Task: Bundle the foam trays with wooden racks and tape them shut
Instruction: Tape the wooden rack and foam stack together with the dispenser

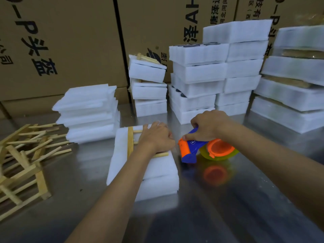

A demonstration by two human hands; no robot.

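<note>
A stack of white foam trays [157, 174] lies in the middle of the metal table, with a wooden rack [130, 142] flat on top. My left hand [156, 137] presses down on the rack and the top tray, fingers curled over the right edge. Just to the right, my right hand [208, 126] grips the blue handle of a blue and orange tape dispenser [191, 149] with a yellowish tape roll [219, 151]. The dispenser's head sits beside the right side of the stack.
Loose wooden racks [22, 155] are piled at the left. Flat foam sheets [89, 113] are stacked behind the work. Finished foam bundles [219, 74] stand in tall stacks at the back and right. Cardboard boxes [70, 41] form the back wall. The steel table [228, 207] reflects light.
</note>
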